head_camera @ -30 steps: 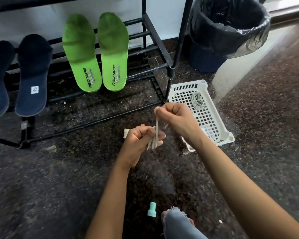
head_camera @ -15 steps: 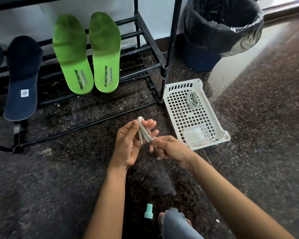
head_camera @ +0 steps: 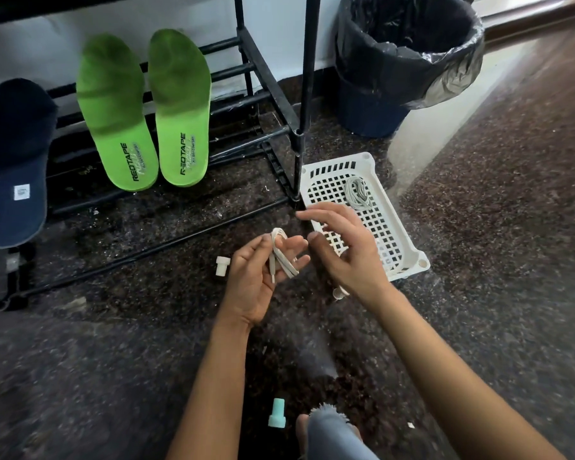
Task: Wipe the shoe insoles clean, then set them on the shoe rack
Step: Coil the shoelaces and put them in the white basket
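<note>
While left hand holds a folded lace | right hand fingers spread, holding nothing, over basket | green insoles and navy insole lean on rack

The left hand holds a folded white shoelace between thumb and curled fingers, while the right hand hovers just right of it with fingers spread, above the near-left part of a white basket that holds a coiled lace. Far left, two green insoles and a navy insole lean on the black shoe rack. A lined bin stands far right.
</note>
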A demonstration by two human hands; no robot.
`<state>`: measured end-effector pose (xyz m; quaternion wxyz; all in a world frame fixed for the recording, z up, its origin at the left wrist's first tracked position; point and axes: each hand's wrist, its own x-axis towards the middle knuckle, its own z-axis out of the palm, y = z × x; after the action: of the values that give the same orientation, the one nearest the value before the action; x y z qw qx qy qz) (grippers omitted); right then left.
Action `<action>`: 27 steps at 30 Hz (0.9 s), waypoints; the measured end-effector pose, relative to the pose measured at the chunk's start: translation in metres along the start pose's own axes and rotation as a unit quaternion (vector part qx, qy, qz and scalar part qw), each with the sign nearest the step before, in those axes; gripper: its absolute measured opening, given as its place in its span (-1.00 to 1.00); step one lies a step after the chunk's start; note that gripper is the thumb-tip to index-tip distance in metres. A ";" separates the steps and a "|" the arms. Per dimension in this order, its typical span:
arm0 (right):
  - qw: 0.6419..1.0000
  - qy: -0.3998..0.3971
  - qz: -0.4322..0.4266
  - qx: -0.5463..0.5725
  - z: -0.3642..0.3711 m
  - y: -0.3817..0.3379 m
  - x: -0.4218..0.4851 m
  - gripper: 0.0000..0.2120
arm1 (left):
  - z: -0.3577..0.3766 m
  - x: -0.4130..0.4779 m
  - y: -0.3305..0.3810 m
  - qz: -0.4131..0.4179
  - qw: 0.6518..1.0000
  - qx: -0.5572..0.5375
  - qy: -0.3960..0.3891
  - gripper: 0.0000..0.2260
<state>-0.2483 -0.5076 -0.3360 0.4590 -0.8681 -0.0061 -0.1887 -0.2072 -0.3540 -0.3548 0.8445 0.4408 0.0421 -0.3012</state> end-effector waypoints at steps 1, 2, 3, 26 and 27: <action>0.998 -0.057 -0.030 -0.004 -0.004 0.002 0.007 -0.67 | 0.002 0.000 0.001 -0.009 1.000 0.007 -0.009 -0.78; 0.993 -0.116 -0.035 0.001 -0.007 0.004 0.015 -0.63 | 0.004 0.001 0.001 -0.016 1.000 0.014 -0.012 -0.76; 0.984 -0.174 -0.014 0.026 -0.008 0.005 0.021 -0.62 | 0.006 0.002 0.002 -0.023 0.999 0.021 -0.008 -0.74; 0.925 0.084 0.365 0.072 0.012 0.052 -0.006 -0.81 | 0.049 0.078 -0.058 -0.020 0.985 0.143 0.089 -0.80; 0.929 0.098 0.354 0.048 0.009 0.055 -0.001 -0.81 | 0.052 0.086 -0.061 -0.016 0.981 0.167 0.095 -0.80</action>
<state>-0.2365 -0.5319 -0.3845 0.5351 -0.7683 0.3374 -0.0976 -0.1807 -0.4609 -0.3955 0.7463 0.6013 0.0786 -0.2744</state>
